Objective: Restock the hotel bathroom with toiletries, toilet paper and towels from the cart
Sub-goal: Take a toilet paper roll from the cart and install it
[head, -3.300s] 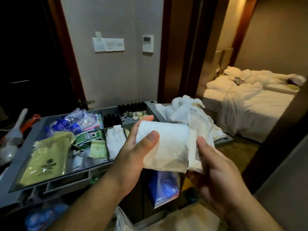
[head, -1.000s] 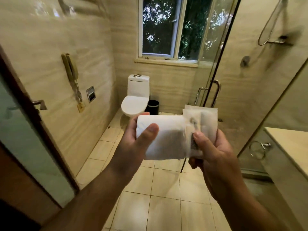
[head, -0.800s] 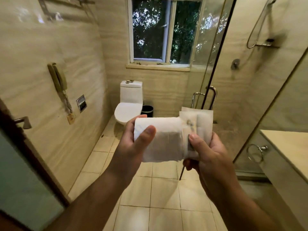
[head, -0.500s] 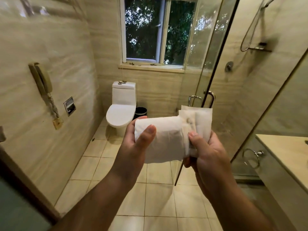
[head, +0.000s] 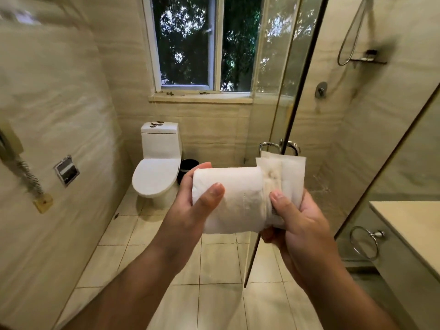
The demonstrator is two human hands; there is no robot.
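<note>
I hold a white wrapped toilet paper roll point(head: 234, 198) lying sideways in front of me, at chest height. My left hand point(head: 190, 210) grips its left end, thumb over the front. My right hand point(head: 295, 220) pinches the loose wrapper end point(head: 289, 177) on the roll's right side, thumb pressed on the gathered paper. A metal toilet paper holder point(head: 66, 170) is recessed in the left wall, and nothing shows in it.
A white toilet point(head: 157, 167) stands ahead under the window point(head: 202, 44), with a black bin point(head: 188, 166) beside it. A glass shower door point(head: 283, 103) with a chrome handle runs down the middle right. A beige counter point(head: 409, 227) with a towel ring point(head: 364, 242) is at right. A wall phone point(head: 14, 148) hangs at left.
I have gone from the cart in the hallway into the bathroom and moved further in toward the toilet. Both hands keep the same hold on the roll and wrapper.
</note>
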